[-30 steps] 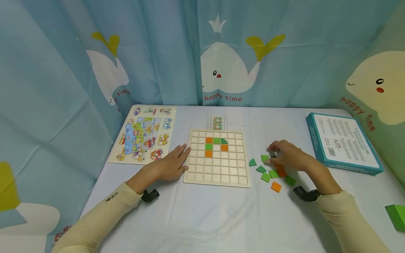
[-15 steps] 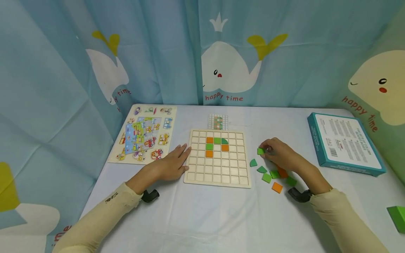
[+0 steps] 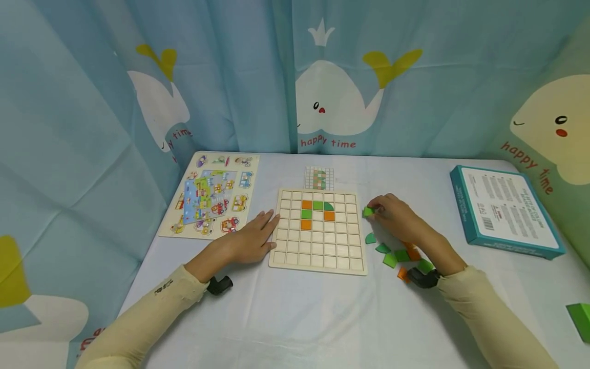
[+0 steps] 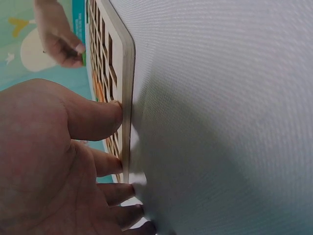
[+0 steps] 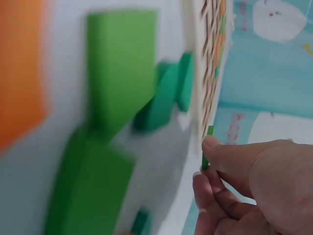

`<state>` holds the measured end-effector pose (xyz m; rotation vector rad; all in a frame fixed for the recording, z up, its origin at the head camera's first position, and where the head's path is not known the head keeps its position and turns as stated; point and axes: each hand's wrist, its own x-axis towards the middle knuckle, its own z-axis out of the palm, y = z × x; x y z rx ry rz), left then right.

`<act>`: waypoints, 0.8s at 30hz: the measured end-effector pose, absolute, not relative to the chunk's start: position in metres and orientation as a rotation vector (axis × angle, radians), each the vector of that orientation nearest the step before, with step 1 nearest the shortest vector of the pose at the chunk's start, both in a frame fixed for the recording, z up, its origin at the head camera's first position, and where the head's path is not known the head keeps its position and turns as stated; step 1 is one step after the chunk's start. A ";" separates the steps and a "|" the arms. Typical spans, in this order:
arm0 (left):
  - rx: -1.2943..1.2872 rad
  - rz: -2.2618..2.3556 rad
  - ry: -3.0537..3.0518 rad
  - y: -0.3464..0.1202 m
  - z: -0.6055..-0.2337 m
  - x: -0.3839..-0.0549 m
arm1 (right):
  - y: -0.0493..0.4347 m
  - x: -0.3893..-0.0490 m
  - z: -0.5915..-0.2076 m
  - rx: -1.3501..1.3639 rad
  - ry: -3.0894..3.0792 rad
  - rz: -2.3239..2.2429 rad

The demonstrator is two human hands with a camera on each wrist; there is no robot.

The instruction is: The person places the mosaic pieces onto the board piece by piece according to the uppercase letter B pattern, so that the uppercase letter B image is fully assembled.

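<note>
Between thumb and fingers, my right hand (image 3: 400, 219) pinches a green square tile (image 3: 367, 211), just off the right edge of the wooden grid board (image 3: 318, 249). The right wrist view shows this tile (image 5: 209, 147) edge-on, above the table. My left hand (image 3: 249, 241) rests at the board's left edge with fingers extended; in the left wrist view its thumb (image 4: 100, 120) lies against the board's rim. Set in the grid's upper part are orange squares (image 3: 306, 224), green squares (image 3: 318, 205) and a dark green quarter-circle (image 3: 329, 206).
Several loose tiles (image 3: 390, 260) lie right of the board, partly under the right forearm. A small pattern card (image 3: 319, 178) is behind the board. A picture puzzle board (image 3: 208, 195) lies at left, a teal box (image 3: 507, 210) at right, and a green block (image 3: 580, 320) at the right edge.
My right hand has picked the green square tile out of the loose pile and carried it left and away from me, toward the board. My left hand stays at the board's edge.
</note>
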<state>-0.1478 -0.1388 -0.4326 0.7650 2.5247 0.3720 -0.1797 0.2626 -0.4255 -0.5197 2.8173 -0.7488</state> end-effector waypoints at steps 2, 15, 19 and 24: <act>0.764 0.370 2.526 -0.139 -0.433 -0.148 | 0.254 -0.180 -0.424 -0.550 2.808 -0.775; 0.749 0.363 2.526 -0.138 -0.434 -0.149 | 0.184 -0.167 -0.428 -0.597 2.767 -0.835; 0.739 0.350 2.525 -0.138 -0.434 -0.149 | 0.168 -0.167 -0.433 -0.653 2.800 -0.789; 0.745 0.349 2.526 -0.139 -0.435 -0.149 | 0.156 -0.164 -0.437 -0.660 2.835 -0.731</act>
